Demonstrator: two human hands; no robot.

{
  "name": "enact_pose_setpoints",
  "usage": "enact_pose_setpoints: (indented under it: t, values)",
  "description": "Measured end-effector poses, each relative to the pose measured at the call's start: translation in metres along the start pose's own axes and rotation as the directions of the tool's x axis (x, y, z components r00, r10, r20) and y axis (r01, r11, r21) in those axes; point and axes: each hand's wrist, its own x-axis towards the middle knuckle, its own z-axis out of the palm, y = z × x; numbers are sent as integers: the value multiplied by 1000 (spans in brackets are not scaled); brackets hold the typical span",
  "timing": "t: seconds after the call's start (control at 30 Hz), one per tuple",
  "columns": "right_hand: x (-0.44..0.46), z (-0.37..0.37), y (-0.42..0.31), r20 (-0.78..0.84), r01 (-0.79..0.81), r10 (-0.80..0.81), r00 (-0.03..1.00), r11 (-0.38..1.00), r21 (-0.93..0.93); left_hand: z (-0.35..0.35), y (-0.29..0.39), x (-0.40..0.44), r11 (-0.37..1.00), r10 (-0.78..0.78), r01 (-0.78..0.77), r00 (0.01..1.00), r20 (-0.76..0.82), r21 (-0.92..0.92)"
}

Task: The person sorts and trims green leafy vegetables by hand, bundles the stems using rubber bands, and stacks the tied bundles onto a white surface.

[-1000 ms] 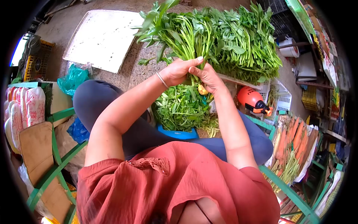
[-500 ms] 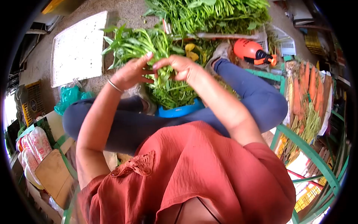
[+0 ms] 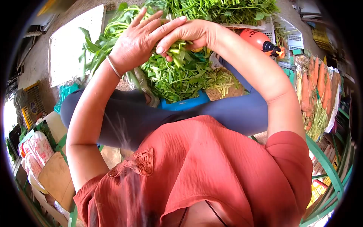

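Observation:
My right hand (image 3: 191, 33) is closed around a bunch of long-stemmed leafy greens (image 3: 177, 56). The stem ends poke out below its fingers, and the leafy part fans out to the far left. Against the bunch lies my left hand (image 3: 137, 42), fingers stretched out and apart, with a bangle at the wrist. The two hands touch, and part of the bunch is hidden beneath them. Under the hands, between my legs, a blue basin (image 3: 185, 103) holds a heap of loose green leaves (image 3: 172, 81).
A large pile of greens (image 3: 223, 9) lies at the far side. To the right are an orange spray bottle (image 3: 257, 37) and carrots (image 3: 320, 85) by a green metal frame (image 3: 329, 162). A white board (image 3: 73, 49) and a teal plastic bag (image 3: 67, 96) lie left.
Both hands have moved up in view with the greens, and my right elbow has swung outward. The left fingers are now stretched across the bunch, whose stem ends show below the right hand.

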Motion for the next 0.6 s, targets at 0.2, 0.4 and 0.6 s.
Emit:
enact_pose_setpoints:
  t: [0.2,0.4,0.6]
  values:
    - [6,-11,2,157,-40,25,987,994,97,18,-20,-3,890,-51,31,998,-33,-455]
    - [11,-90,59,-442,-298,232,867,951,-85,23,-35,-7,678,-307,312,943,130,-665]
    - [32,-135,206,-849,-688,-125,513,532,-494,17,-52,-8,404,-405,431,875,265,-807]
